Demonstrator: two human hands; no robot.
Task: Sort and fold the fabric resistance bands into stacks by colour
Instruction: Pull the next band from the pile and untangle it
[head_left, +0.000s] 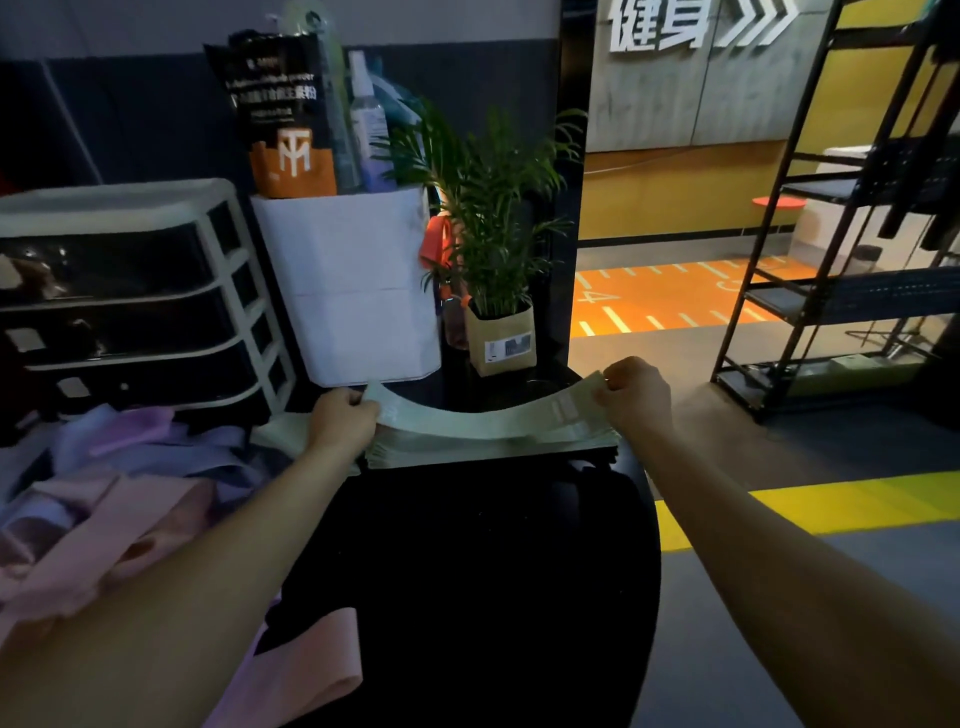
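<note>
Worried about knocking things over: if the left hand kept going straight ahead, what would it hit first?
Probably the white box just beyond the left hand, which pinches the green band; depth is hard to judge.

The band (483, 415) was pale green, like the stack (493, 449) beneath it. Pink and lilac bands (119, 499) made up the loose pile. The tabletop (467, 571) was black, the drawer unit (130, 306) white-framed with dark fronts, the floor strip (831, 506) yellow.

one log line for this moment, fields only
left hand: grips green band | right hand: pinches other end | band over green stack
</note>
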